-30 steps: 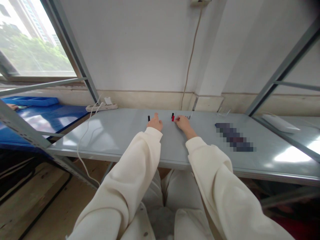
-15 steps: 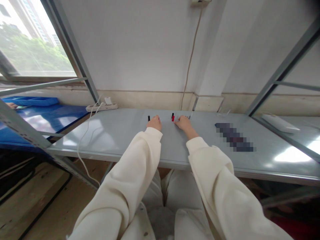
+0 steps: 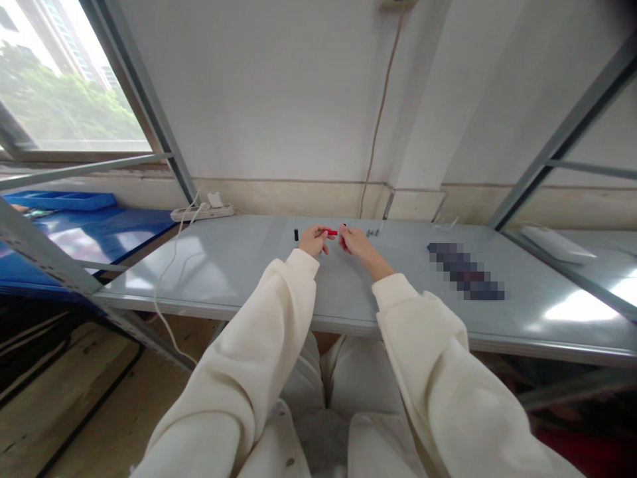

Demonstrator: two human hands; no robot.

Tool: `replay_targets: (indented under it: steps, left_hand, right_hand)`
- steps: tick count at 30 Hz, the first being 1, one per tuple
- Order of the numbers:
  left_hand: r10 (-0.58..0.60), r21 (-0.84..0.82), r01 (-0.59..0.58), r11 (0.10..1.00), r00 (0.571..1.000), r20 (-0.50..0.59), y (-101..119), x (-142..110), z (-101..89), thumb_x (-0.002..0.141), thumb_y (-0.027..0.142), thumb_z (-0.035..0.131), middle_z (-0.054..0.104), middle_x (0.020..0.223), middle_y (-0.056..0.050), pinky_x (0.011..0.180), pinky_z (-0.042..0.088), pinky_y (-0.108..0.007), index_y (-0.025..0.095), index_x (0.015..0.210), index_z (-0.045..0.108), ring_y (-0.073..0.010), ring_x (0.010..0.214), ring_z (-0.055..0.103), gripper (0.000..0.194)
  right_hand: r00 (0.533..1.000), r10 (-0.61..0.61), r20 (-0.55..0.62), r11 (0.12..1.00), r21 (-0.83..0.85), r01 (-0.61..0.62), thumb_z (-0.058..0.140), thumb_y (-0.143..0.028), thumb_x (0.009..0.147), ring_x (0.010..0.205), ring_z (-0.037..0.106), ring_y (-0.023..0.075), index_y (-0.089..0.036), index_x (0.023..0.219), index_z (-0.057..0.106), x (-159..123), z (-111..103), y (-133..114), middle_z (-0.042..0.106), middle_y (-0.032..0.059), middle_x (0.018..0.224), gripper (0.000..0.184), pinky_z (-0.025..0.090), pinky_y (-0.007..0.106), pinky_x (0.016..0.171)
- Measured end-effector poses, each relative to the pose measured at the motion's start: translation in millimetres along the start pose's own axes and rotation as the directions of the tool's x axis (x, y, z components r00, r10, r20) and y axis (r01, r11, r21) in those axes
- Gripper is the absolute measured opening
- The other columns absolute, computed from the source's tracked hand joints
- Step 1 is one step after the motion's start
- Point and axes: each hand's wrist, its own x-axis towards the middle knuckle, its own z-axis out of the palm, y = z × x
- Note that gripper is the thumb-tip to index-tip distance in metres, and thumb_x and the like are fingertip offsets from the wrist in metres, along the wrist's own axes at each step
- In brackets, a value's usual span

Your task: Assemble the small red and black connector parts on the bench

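Observation:
My left hand (image 3: 312, 240) is closed around a small red tube (image 3: 331, 232), which points sideways toward my right hand. Fingers of my right hand (image 3: 351, 240) are pinched together just off the tube's right end; whatever they hold is too small or hidden to name. Left of my left hand a short black cylinder (image 3: 296, 234) stands upright on the grey table (image 3: 269, 292). Some small grey pieces (image 3: 372, 233) lie right of my right hand. Only the dark top of another small black piece (image 3: 344, 226) shows behind my right fingers.
A white power strip (image 3: 202, 212) with cables sits at the table's back left. A pixelated dark object (image 3: 465, 272) lies on the right, with a clear plastic piece (image 3: 446, 224) behind it. Metal frame posts rise at both sides. Further left is a blue tray (image 3: 62, 200).
My left hand has turned and moved slightly right, bringing the red tube into view. My right hand has moved left from beside the small grey pieces to the tube's end.

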Motion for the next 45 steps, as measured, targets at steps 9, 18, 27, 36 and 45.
replay_targets:
  steps: [9,18,27,36,45]
  left_hand:
    - [-0.044,-0.016,0.043,0.999,0.996,-0.078,3.0,-1.2,-0.9,0.084,0.015,0.037,0.064,0.091,-0.008,0.033,0.026,-0.015,0.012,0.097,0.049,-0.0004,0.032,0.042,0.018]
    - [-0.044,0.003,0.044,0.999,0.992,-0.121,-2.6,2.8,-1.4,0.083,0.016,0.038,0.063,0.086,-0.005,0.032,0.027,-0.014,0.012,0.092,0.05,0.0003,0.032,0.04,0.015]
    - [0.031,-0.003,-0.033,0.999,0.974,-0.226,-0.9,2.5,-3.1,0.083,0.023,0.041,0.062,0.078,-0.004,0.032,0.028,-0.012,0.012,0.091,0.051,0.0003,0.034,0.038,0.017]
    - [0.096,0.058,-0.081,0.995,0.943,-0.319,3.1,-0.2,-5.2,0.078,0.023,0.048,0.062,0.07,-0.002,0.034,0.03,-0.016,0.011,0.085,0.053,-0.0003,0.031,0.035,0.015]
    - [-0.008,0.044,0.014,0.999,0.992,-0.124,-2.5,2.0,-2.2,0.075,0.024,0.055,0.059,0.062,0.0,0.035,0.029,-0.015,0.012,0.08,0.055,-0.0006,0.033,0.038,0.014]
  right_hand:
    - [1.0,-0.001,0.01,0.988,0.155,0.0,0.043,-0.034,0.082,0.04,0.039,0.0044,-0.016,0.062,0.046,-3.1,-1.4,-1.8,0.05,-0.0015,0.057,0.026,0.032,0.017,0.042]
    - [0.997,-0.075,-0.004,0.993,0.092,0.075,0.051,-0.018,0.076,0.046,0.045,0.0048,-0.014,0.086,0.054,-6.5,-4.3,-3.2,0.06,0.0035,0.075,0.012,0.04,0.018,0.047]
    - [0.974,-0.225,-0.007,0.959,-0.178,0.22,0.053,-0.024,0.076,0.066,0.054,0.0103,-0.015,0.088,0.062,-5.3,-9.3,-2.5,0.063,0.0048,0.08,0.017,0.042,0.023,0.065]
    - [0.969,-0.245,0.026,0.875,-0.424,0.233,0.057,-0.019,0.072,0.076,0.053,0.0129,-0.015,0.081,0.063,-6.3,-9.6,1.4,0.061,0.0075,0.085,0.012,0.039,0.024,0.073]
    - [0.984,-0.166,-0.062,0.958,-0.245,0.146,0.052,-0.021,0.074,0.065,0.053,0.0103,-0.014,0.082,0.058,-7.2,-12.8,8.9,0.062,0.0048,0.076,0.013,0.04,0.022,0.064]
